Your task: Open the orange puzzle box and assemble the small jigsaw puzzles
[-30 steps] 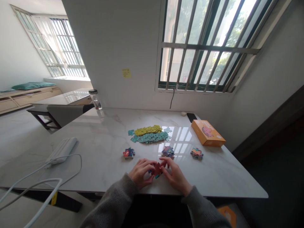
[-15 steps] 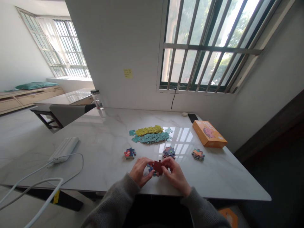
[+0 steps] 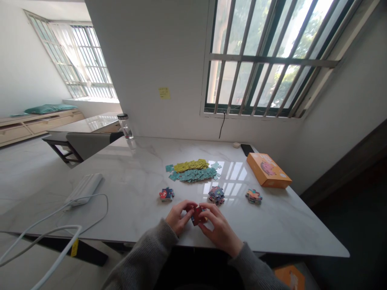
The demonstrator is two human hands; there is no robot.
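Observation:
Near the table's front edge, my left hand (image 3: 180,217) and my right hand (image 3: 218,225) meet around dark red jigsaw puzzle pieces (image 3: 197,216). The fingers of both hands are closed on them and partly cover them, so how many there are I cannot tell. Just beyond lie a small stack of puzzle pieces (image 3: 166,194) to the left, another stack (image 3: 216,194) ahead of my right hand, and a third stack (image 3: 254,196) farther right. Behind these, yellow puzzle pieces (image 3: 191,165) and teal puzzle pieces (image 3: 196,175) are spread in two overlapping rows.
An orange box (image 3: 269,170) stands at the table's right, with a black phone (image 3: 247,150) behind it. At the left lies a white power strip (image 3: 84,189) with looping white cables (image 3: 62,241). A clear bottle (image 3: 125,127) stands at the far left corner of the marble-look table (image 3: 133,213).
My hands have drawn closer together around the red puzzle pieces. The right fingers have shifted left and now cover more of them. The view has moved slightly; the stacks have stayed in place.

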